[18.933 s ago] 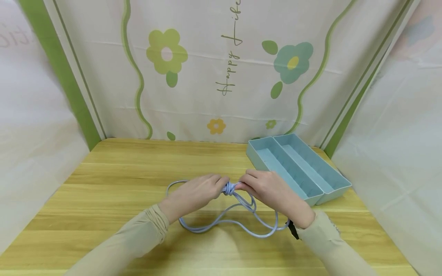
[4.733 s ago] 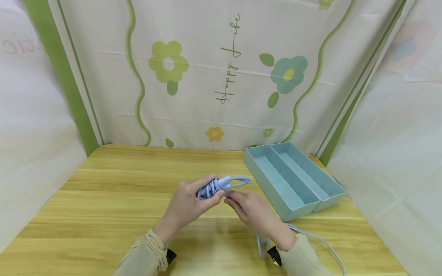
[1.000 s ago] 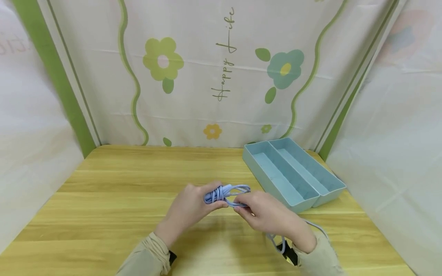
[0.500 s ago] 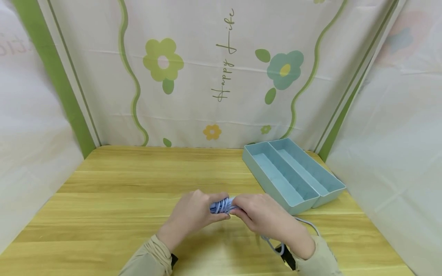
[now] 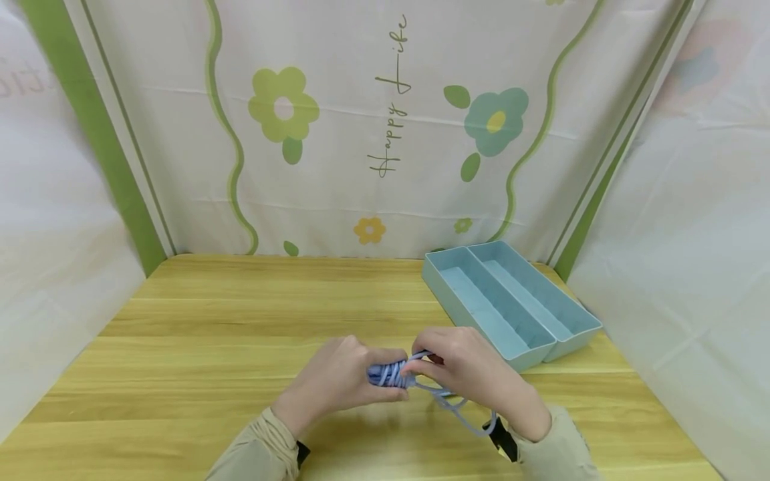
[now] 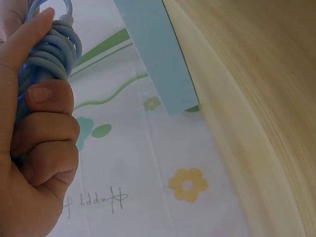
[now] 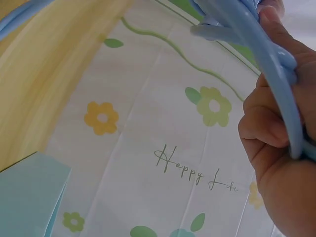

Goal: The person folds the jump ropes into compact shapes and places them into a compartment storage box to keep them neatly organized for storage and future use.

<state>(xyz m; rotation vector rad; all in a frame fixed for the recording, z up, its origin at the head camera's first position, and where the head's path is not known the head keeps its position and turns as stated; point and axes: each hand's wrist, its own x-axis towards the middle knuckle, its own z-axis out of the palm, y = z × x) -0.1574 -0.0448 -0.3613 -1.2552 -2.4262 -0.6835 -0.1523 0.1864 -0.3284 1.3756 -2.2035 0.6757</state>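
Note:
A light blue cable is wound into a tight bundle (image 5: pixel 390 374) just above the front middle of the table. My left hand (image 5: pixel 337 377) grips the bundle, thumb along one side and fingers curled in the left wrist view, where the stacked coils (image 6: pixel 52 52) show beyond them. At the bundle's right end, my right hand (image 5: pixel 466 361) pinches a strand of the cable between thumb and fingers. A slack loop (image 5: pixel 463 417) hangs under the right hand toward the wrist. The right wrist view shows a strand (image 7: pixel 276 74) crossing that palm.
Two pale blue open-topped bins (image 5: pixel 445 294) stand side by side at the back right of the wooden table (image 5: pixel 240 321), close beyond my right hand. A printed curtain (image 5: pixel 361 133) hangs behind the table, with white cloth on both sides.
Earlier the cable hung in wide loops around a small knot; now it is wound round itself. In the last half second my right hand has drawn a strand up, apart from the bundle's end.

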